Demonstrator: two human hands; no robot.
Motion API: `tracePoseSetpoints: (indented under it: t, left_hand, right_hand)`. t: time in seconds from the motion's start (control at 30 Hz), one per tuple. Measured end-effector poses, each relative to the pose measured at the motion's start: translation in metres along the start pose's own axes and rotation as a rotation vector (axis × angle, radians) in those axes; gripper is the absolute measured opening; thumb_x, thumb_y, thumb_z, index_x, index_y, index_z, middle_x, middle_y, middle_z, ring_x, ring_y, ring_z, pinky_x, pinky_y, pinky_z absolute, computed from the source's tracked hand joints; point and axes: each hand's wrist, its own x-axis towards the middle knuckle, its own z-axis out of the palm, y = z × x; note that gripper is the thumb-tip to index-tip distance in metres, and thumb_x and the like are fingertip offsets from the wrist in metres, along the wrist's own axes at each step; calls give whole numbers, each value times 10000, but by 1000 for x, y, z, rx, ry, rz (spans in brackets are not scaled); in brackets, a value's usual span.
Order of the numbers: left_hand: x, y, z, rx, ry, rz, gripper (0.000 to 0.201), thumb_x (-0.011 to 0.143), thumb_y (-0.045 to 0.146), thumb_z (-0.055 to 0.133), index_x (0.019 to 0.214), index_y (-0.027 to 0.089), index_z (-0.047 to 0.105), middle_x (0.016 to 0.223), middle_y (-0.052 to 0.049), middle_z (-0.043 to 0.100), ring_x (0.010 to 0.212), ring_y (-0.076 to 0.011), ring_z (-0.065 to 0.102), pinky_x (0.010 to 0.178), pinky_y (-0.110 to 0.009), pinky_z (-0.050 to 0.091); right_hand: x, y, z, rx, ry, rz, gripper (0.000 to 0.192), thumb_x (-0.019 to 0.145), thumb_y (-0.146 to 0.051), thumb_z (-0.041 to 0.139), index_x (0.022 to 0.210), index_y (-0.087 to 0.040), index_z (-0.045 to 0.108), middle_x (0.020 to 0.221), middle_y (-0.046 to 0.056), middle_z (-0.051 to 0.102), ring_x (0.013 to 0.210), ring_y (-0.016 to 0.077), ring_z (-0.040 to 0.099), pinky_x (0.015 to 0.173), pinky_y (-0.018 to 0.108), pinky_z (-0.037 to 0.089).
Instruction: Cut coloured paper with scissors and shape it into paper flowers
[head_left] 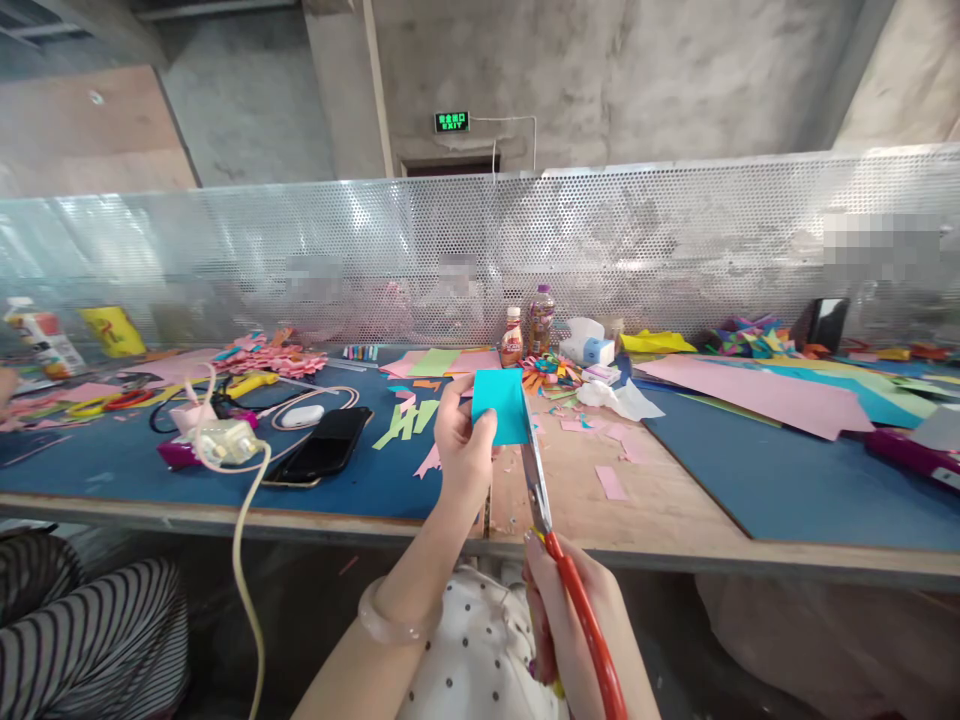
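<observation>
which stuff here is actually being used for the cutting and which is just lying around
In use:
left hand
teal paper
right hand
red-handled scissors

Lying about:
black phone
white charger
drink bottles
large pink sheet
pink scraps

**Clutter on the surface**

A black phone [324, 447] lies beside a white charger [227, 441] on the blue mat. Two bottles [527, 330] stand near the perforated metal screen [675, 230]. A large pink sheet [757, 392] lies at right; pink scraps [611, 482] dot the bare wooden surface [660, 500].
</observation>
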Motion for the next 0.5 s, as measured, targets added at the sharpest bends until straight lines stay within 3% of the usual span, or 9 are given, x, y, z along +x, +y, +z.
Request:
tracePoseSetpoints:
  t: [0.17,0.5]
  left_hand:
    - [1,0,0,24,0,-27,300,717,250,543,1012,216,505,557,71,478,350,-38,320,318,-146,288]
    - [1,3,0,-65,-46,-46,316,723,226,546,1033,207,487,521,90,419,351,-38,321,340,-152,283]
  right_hand:
    - [-1,-7,1,0,5,14,442,733,-571,516,560,-206,338,366,-91,303,255,61,332,302,181,325]
    - [0,-8,2,15,6,32,442,740,-555,527,557,-211,318,338,-92,295,242,68,342,290,177,313]
